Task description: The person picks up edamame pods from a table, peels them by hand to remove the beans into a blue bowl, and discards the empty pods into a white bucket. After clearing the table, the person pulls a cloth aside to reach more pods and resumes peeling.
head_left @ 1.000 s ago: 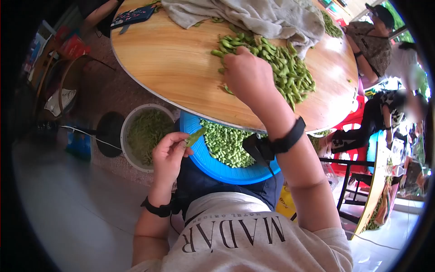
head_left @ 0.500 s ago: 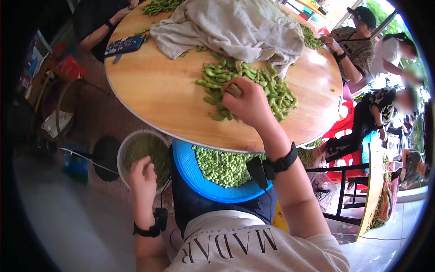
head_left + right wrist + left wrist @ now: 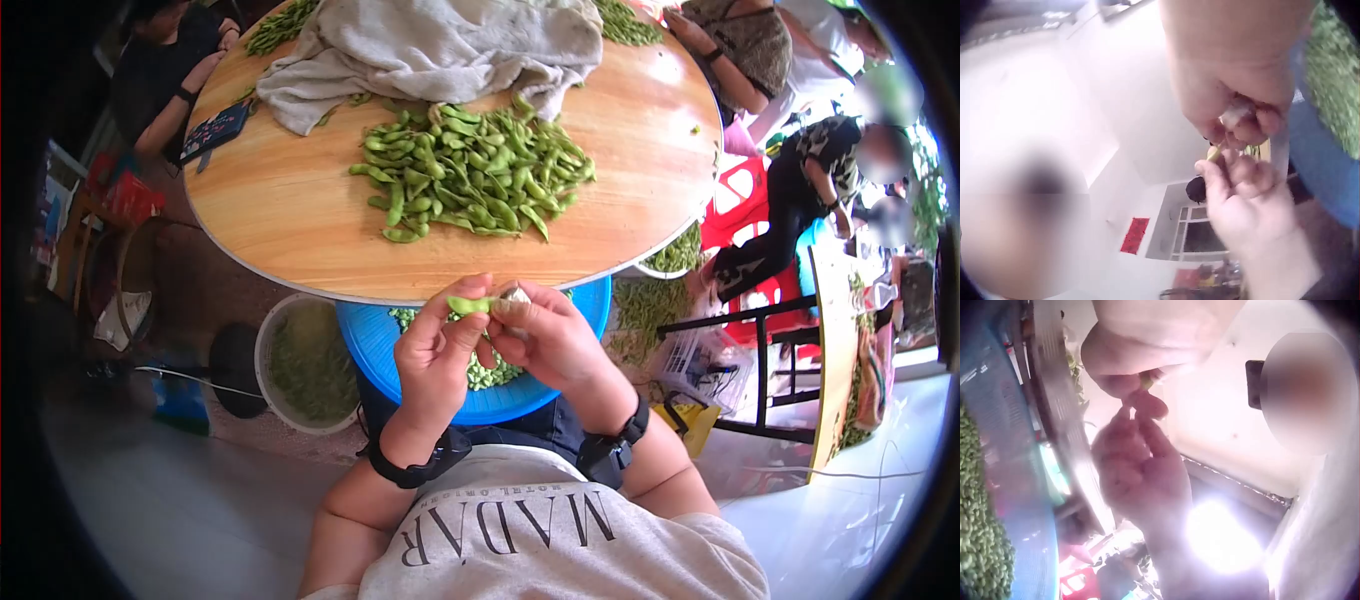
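Over the blue basin [image 3: 375, 365], my two hands meet at a green soybean pod [image 3: 468, 305]. My left hand [image 3: 432, 355] pinches the pod between thumb and fingers. Thumb and forefinger of my right hand [image 3: 555, 338] grip its other end. Something whitish [image 3: 1239, 114] shows at the right fingers in the right wrist view; I cannot tell what it is. Shelled green beans [image 3: 492, 375] lie in the basin, partly hidden under the hands. Beyond the hands, a heap of pods [image 3: 470, 170] is spread on the round wooden table [image 3: 285, 225].
A grey cloth [image 3: 430, 50] covers the table's far part. At its left edge lies a dark patterned case [image 3: 215, 132]. On the floor to the left stands a pale bucket [image 3: 262, 365] with green contents. Other people sit around the table, and a second table [image 3: 830, 350] stands right.
My right hand has come back from the pod heap to the left hand above the basin. The left hand, which was off to the left, has moved in and now holds a pod.
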`<state>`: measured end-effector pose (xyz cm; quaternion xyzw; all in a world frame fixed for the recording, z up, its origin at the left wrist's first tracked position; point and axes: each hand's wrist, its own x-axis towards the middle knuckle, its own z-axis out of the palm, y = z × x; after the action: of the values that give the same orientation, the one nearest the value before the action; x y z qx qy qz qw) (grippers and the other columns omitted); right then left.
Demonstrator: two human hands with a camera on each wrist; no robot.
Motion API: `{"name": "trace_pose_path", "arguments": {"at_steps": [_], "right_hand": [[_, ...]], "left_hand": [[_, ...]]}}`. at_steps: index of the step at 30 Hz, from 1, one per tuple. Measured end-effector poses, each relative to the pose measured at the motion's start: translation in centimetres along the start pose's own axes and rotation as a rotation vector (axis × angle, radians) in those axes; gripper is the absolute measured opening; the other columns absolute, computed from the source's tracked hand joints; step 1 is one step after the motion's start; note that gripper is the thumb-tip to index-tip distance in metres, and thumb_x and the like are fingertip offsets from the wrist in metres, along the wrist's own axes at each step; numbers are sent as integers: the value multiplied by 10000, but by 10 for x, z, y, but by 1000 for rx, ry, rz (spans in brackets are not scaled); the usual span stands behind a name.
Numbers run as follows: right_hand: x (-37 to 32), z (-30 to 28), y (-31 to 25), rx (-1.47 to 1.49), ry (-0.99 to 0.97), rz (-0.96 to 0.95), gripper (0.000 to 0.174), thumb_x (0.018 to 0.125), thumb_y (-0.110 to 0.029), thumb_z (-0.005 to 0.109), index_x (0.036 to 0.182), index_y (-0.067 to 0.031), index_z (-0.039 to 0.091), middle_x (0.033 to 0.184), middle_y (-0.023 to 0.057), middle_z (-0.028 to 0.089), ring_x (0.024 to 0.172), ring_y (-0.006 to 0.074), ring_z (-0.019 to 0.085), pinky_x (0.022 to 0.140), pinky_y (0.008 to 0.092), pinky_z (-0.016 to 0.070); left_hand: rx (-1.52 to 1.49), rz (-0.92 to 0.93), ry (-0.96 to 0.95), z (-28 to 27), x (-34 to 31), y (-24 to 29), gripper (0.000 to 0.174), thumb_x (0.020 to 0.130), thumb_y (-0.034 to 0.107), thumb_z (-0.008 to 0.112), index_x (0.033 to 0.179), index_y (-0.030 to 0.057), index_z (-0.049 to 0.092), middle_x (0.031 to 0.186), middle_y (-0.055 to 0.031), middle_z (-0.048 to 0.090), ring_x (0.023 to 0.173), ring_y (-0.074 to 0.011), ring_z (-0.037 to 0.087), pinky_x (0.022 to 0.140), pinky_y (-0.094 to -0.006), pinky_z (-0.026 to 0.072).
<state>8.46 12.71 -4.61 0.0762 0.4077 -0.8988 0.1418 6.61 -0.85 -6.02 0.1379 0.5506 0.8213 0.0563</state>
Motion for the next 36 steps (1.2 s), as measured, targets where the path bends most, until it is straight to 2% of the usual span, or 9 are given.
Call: {"name": "trace_pose_path", "arguments": {"at_steps": [1,3,6,10,13,16,28,33,36], "right_hand": [[-5,-7,-3,-165,24,-22,166,875,-179,486,871,-21,537,650,-13,487,542,58,435,493,179,359],[-13,-19,-8,-506,71,-57,242,911,-247,475,910,-20,558,654,-35,478,557,36,421,500,166,348],[-19,-22,-18,-495,20,-63,319,930,-302,431,928,-17,574,625,-44,437,546,28,371,481,174,312],[-15,-31,-14,-459,-69,-29,367,936,-341,398,878,-14,555,603,-36,411,541,41,359,472,188,304],[-13,-30,-13,-471,-69,14,379,938,-353,387,842,-16,531,594,-31,404,533,52,354,463,197,304],[-14,-34,-13,-407,-78,68,365,937,-343,395,846,-16,531,593,-28,408,530,53,361,463,199,310],[-19,-37,6,-340,15,39,271,922,-262,451,803,-29,520,595,-31,443,535,45,389,458,192,315],[-26,-36,25,-324,58,-38,257,921,-232,454,758,-37,487,606,-30,459,547,45,398,468,198,329],[-29,-40,41,-570,97,-230,237,893,-197,506,751,-8,484,590,26,469,556,86,438,485,253,372]], "left_hand": [[-147,-97,-4,3,-2,2,231,874,85,525,1088,0,503,1037,-118,571,538,-71,514,475,-178,420],[15,-84,-42,3,-3,5,212,908,149,466,1080,28,495,932,-113,603,511,-65,516,410,-159,362],[283,-212,-81,4,-4,6,234,900,108,471,1106,5,515,790,-44,577,499,-58,491,421,-171,364],[567,-218,-150,12,-5,6,202,806,5,572,1007,-15,590,738,-85,592,522,-124,542,467,-239,413],[782,8,-222,7,-6,0,221,803,-8,569,1023,-18,593,692,-51,579,529,-88,511,470,-207,400],[904,151,-237,12,-3,3,217,758,28,625,971,-5,601,712,-138,593,615,-261,585,524,-311,450],[962,237,-240,13,-15,-6,191,792,60,606,968,-13,585,742,-145,598,649,-260,603,549,-316,473],[487,-301,-90,11,-30,-12,152,862,105,539,948,-13,578,656,-62,572,485,-109,507,421,-224,374],[150,-556,3,10,-31,-13,165,892,144,492,889,3,576,602,-9,523,424,-50,413,371,-188,290]]}}
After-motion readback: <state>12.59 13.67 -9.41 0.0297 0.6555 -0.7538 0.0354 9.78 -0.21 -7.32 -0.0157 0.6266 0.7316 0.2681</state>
